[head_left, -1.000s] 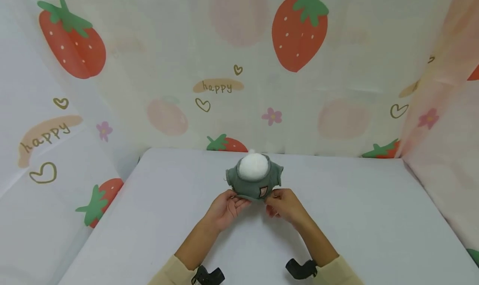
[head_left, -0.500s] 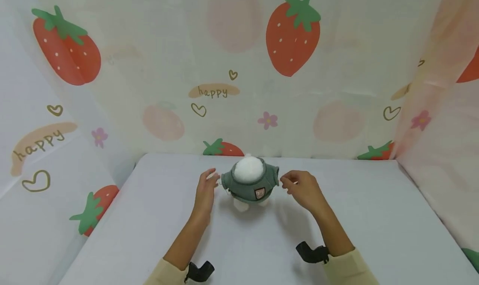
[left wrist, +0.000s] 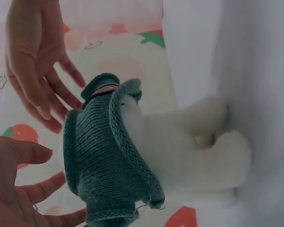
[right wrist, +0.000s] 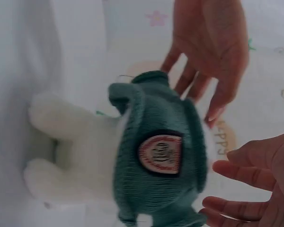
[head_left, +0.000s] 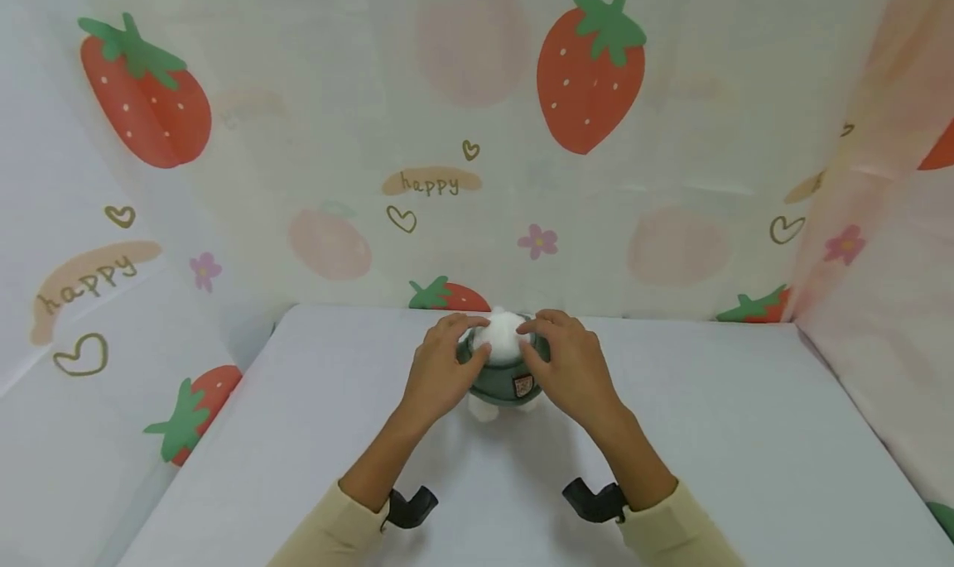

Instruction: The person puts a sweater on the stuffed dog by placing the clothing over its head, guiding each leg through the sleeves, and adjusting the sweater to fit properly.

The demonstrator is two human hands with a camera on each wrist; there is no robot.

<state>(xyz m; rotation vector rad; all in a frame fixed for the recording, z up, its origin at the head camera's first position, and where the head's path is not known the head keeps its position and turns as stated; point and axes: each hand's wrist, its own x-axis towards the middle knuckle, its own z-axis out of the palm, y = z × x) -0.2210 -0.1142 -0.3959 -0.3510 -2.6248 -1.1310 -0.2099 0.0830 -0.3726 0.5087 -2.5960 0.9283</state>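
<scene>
My left sleeve (head_left: 328,530) and right sleeve (head_left: 681,530): plain, pale yellow, straight-edged at the ends. My left wrist unit (head_left: 412,509) and right wrist unit (head_left: 595,501): black, stubby, bent like pipe elbows, blunt-ended. Left hand (head_left: 440,370) and right hand (head_left: 572,367): bare.

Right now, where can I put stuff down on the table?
The white table is bare from the right hand to its right edge, and from the left hand to its left. It's crowded where fingers flank the white plush toy in its green knitted sweater.
</scene>
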